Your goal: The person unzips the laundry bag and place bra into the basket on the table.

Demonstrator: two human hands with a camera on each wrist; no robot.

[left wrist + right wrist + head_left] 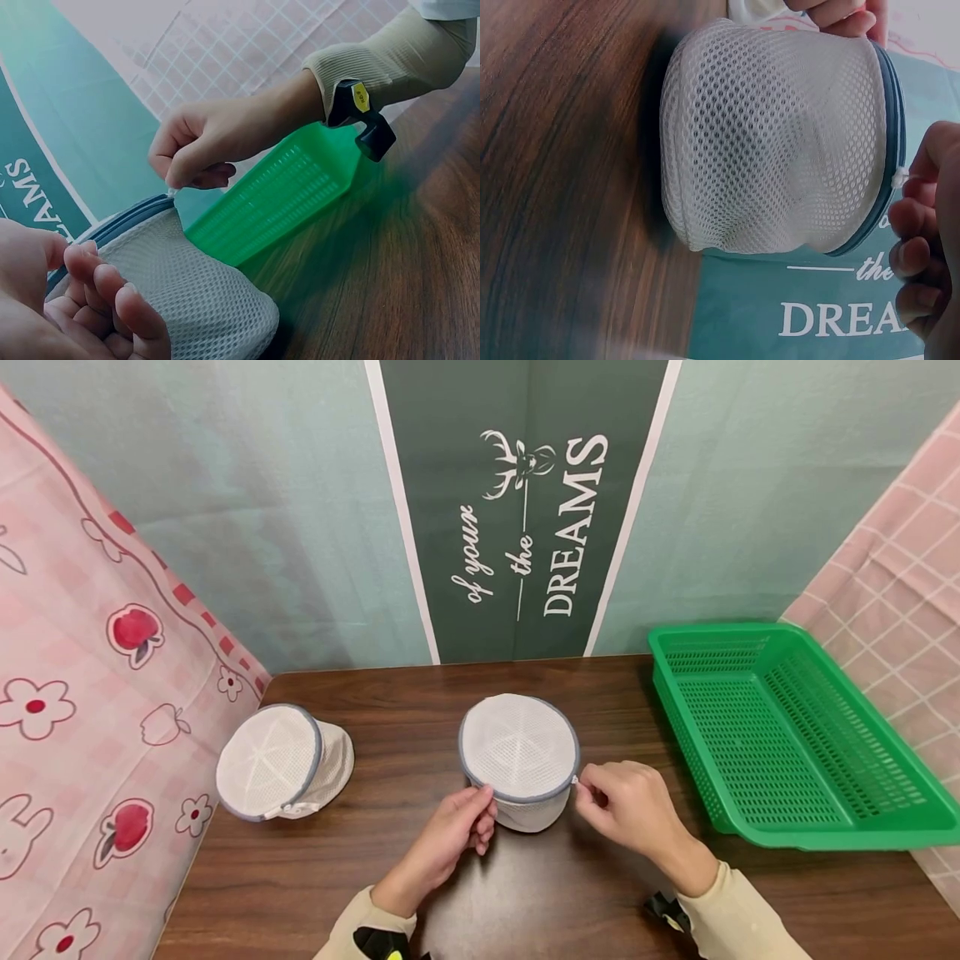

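Note:
A round white mesh laundry bag [517,747] with a grey-blue zippered rim stands on the table in the middle of the head view. At the rim's front edge my left hand [448,828] pinches the bag between thumb and fingers. My right hand [633,806] pinches the small white zipper pull [900,177] at the rim's right side. Seen from the right wrist, the mesh side wall [765,142] is upright and slightly dented. To the left, a second mesh laundry bag [266,760] leans tilted on the table, its lid facing up and forward.
A green perforated plastic basket [690,760] sits at the right of the brown wooden table [405,710]. Behind the table hangs a green cloth with white lettering [525,527]. Pink patterned cloth [90,718] covers the left side, and a pink checked cloth [907,568] the right.

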